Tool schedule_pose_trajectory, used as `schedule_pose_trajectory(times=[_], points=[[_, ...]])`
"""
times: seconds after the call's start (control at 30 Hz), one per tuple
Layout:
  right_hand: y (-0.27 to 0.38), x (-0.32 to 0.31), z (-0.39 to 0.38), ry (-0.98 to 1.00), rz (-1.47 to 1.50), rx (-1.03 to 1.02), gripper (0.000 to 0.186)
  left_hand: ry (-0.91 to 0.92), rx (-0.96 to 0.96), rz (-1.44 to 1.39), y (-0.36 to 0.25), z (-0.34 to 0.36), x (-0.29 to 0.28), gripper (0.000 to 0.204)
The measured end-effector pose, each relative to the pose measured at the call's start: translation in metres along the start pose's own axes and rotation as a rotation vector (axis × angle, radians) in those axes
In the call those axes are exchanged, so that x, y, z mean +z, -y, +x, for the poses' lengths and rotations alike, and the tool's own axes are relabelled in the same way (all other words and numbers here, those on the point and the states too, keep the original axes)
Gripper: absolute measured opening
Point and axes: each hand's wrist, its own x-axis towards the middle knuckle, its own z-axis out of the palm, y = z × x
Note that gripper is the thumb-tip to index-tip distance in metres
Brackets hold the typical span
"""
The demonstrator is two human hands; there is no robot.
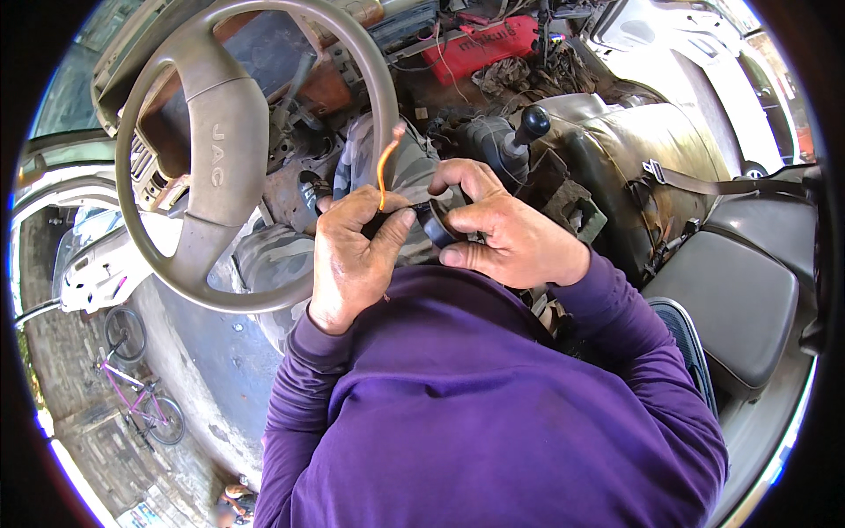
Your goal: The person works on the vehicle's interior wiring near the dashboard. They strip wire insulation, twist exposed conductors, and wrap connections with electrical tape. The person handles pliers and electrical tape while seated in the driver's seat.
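An orange wire (382,172) stands up out of my left hand (356,246), its bare copper end curling at the top. The thumb and fingers of that hand pinch the wire's lower part, which is mostly hidden. Close beside it, my right hand (510,233) grips a roll of black electrical tape (437,227) between thumb and fingers. A short dark strip runs from the roll to my left fingertips. Both hands are above my lap, just right of the steering wheel (387,97).
Right of my hands rises a gear lever (530,128) with a black knob, beside a worn seat (647,145). A red container (480,48) lies ahead among loose wires and debris. The dashboard (246,44) is stripped open. Outside at left stands a bicycle (132,383).
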Motion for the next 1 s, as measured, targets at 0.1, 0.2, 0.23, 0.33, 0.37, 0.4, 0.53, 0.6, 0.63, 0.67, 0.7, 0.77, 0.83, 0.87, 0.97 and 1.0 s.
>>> schedule_pose_trajectory(times=[0.1,0.2,0.23,0.33,0.37,0.4,0.53,0.6,0.63,0.67,0.7,0.77,0.83,0.87,0.97,1.0], points=[[0.005,-0.012,0.003,0.023,0.288,-0.016,0.032,-0.003,0.038,0.129,-0.007,0.003,0.003,0.008],[-0.002,0.001,0.017,-0.170,0.584,-0.008,0.039,0.085,0.135,0.104,0.001,0.004,0.000,0.009],[-0.010,0.005,0.016,-0.154,0.453,0.018,0.039,0.084,0.105,0.069,-0.002,0.004,-0.002,0.010],[-0.023,0.012,0.015,-0.082,0.132,0.062,0.032,0.055,-0.075,-0.098,-0.009,0.002,-0.007,0.010],[-0.018,0.014,0.011,-0.057,0.035,0.040,0.031,0.040,-0.068,-0.075,-0.007,0.003,-0.007,0.010],[-0.016,0.013,0.008,-0.050,0.042,0.030,0.033,0.031,-0.065,-0.053,-0.004,0.001,-0.005,0.009],[-0.004,0.003,0.003,0.028,0.021,0.028,0.037,0.005,-0.038,-0.015,-0.003,0.000,-0.002,0.008],[0.002,0.003,0.002,0.019,-0.037,-0.007,0.034,0.006,-0.050,-0.021,-0.002,0.000,-0.001,0.008],[0.003,0.004,0.002,0.015,-0.065,-0.027,0.032,0.005,-0.056,-0.023,-0.001,0.001,-0.001,0.008],[0.003,0.002,0.002,0.049,-0.031,-0.042,0.035,0.002,-0.007,0.013,-0.002,0.003,-0.002,0.009],[0.004,0.001,0.002,0.047,0.113,-0.028,0.037,0.000,0.034,0.048,-0.003,0.004,-0.002,0.009],[0.009,-0.003,0.004,0.043,0.400,-0.001,0.043,0.042,0.081,0.094,-0.004,0.005,-0.004,0.011],[0.009,-0.001,0.012,-0.109,0.409,-0.023,0.058,0.133,0.102,0.113,-0.006,0.006,-0.009,0.013],[0.000,0.000,0.015,-0.112,0.252,0.006,0.056,0.163,0.143,0.142,-0.003,0.002,-0.013,0.014],[-0.013,0.010,0.015,-0.108,0.059,0.027,0.034,0.073,0.072,-0.110,-0.002,0.004,-0.010,0.010],[-0.008,0.014,0.010,-0.086,0.010,0.013,0.030,0.056,0.033,-0.140,-0.003,0.003,-0.009,0.009]])
